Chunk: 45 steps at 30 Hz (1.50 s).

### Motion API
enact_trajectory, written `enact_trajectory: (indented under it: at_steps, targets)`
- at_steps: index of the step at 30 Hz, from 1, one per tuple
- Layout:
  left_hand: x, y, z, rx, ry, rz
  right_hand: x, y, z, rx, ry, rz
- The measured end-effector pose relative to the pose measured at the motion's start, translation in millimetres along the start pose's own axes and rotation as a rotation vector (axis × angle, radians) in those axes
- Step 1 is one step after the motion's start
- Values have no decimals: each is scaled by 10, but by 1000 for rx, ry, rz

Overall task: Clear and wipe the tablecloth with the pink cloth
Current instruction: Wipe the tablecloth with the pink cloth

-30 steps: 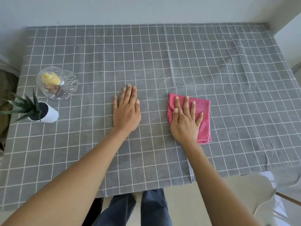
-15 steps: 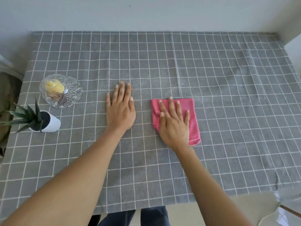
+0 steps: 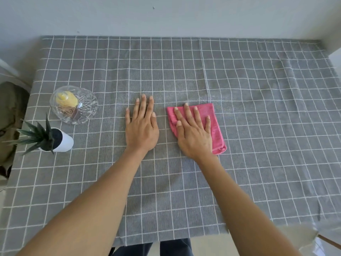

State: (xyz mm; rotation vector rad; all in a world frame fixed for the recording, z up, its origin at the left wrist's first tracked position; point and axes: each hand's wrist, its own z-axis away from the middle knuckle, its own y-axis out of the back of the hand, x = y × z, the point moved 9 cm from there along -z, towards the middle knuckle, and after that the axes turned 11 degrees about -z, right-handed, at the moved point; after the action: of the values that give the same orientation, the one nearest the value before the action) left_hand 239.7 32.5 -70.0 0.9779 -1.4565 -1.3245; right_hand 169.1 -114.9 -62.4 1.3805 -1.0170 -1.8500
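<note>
Flat, fingers straight, my right hand (image 3: 193, 133) pressed the pink cloth (image 3: 215, 122) at frame centre; left hand (image 3: 142, 128) lay flat, bracing the tablecloth (image 3: 258, 108). Wiping underway, I judged; next stroke needs steady pressure.

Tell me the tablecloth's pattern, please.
Grey with a grid of thin white lines, on the tablecloth; the head view, the only one, shows it plainly.
</note>
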Motion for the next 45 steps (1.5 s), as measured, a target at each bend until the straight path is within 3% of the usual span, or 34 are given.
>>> enact_trajectory:
  at_steps: [4, 7, 15, 22, 29, 36, 42, 45]
  targets:
    - [2, -11, -5, -6, -4, 3, 480, 217, -66, 79, -201, -12]
    - [-12, -19, 0, -4, 4, -8, 482, 195, -40, 108, -288, -56]
    - [10, -7, -8, 9, 6, -22, 147, 27, 161, 1, -57, -43]
    - [2, -15, -13, 6, 0, -24, 572, 216, 75, 133, -345, -72]
    - [11, -9, -12, -1, 5, -15, -58, -119, 170, -24, -18, -55]
    - [9, -18, -16, -31, -9, -30, 823, 399, -90, 140, -351, -72]
    - [64, 20, -79, -73, 15, -38, 778, 404, -48, 192, -337, -82]
    - [363, 70, -187, -60, -76, 16, 778, 399, -49, 193, -339, -75]
